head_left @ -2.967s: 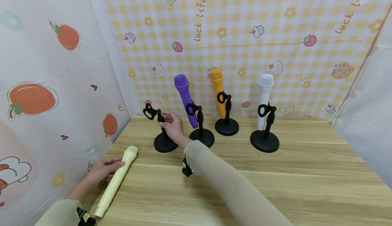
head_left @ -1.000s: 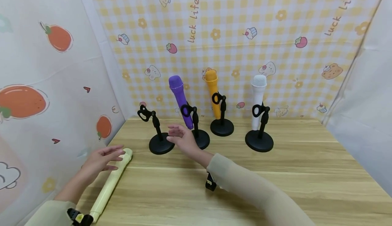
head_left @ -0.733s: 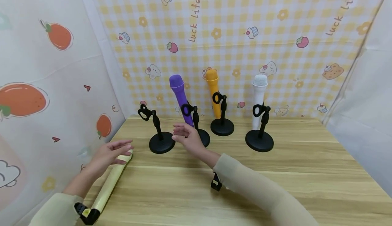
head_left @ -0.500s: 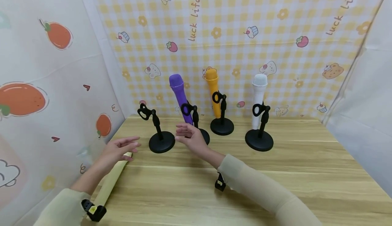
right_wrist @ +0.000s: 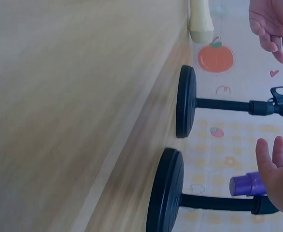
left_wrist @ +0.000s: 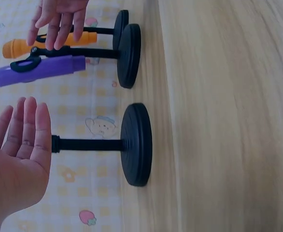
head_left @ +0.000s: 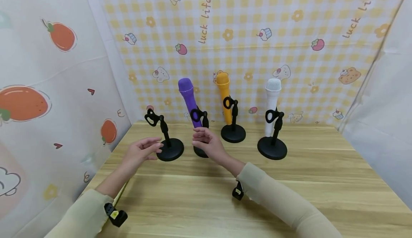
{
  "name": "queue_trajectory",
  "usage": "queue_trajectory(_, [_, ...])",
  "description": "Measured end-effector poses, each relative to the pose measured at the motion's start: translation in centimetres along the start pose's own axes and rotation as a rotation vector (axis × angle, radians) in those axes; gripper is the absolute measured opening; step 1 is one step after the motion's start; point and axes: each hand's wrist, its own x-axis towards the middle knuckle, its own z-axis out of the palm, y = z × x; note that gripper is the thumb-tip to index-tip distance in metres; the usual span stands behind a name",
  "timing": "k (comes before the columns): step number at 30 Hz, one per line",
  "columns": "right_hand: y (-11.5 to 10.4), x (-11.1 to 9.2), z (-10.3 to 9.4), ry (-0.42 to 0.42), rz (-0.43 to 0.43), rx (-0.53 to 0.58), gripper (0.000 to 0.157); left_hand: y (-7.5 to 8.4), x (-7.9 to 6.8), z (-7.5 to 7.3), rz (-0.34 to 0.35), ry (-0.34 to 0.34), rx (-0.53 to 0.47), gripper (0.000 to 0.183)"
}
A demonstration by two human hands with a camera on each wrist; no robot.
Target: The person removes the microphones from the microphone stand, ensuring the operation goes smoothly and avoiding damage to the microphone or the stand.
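My left hand (head_left: 143, 151), fingers loosely bent with nothing in them, hovers beside the leftmost black microphone stand (head_left: 170, 150), whose clip holds no microphone. In front of the second stand (head_left: 200, 152) is my right hand (head_left: 210, 145), also holding nothing, and it hides part of that stand's base. A purple microphone (head_left: 188, 95) leans in this second stand's clip. Under my left arm lies a pale yellow microphone (right_wrist: 201, 20), almost wholly hidden in the head view, with its head showing in the right wrist view.
Further right, an orange microphone (head_left: 225, 100) and a white microphone (head_left: 273, 98) stand in the clips of two more black stands. A checked cloth (head_left: 244, 59) hangs behind the wooden table (head_left: 309, 180). A printed white cloth (head_left: 80, 66) walls the left side.
My right hand has come off the leftmost stand and drifted right. My left hand has let go of the pale yellow microphone, then lifted and moved right towards that stand.
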Motion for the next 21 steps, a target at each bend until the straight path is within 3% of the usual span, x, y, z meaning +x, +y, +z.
queue_trajectory(10, [0.3, 0.1, -1.9, 0.070, 0.023, 0.001, 0.041, 1.2, 1.5, 2.6, 0.060, 0.075, -0.112, 0.048])
queue_trajectory(21, [1.2, 0.3, -3.5, 0.182, 0.075, -0.045, 0.042, 1.9, 3.6, 4.7, 0.140, 0.122, -0.116, 0.043])
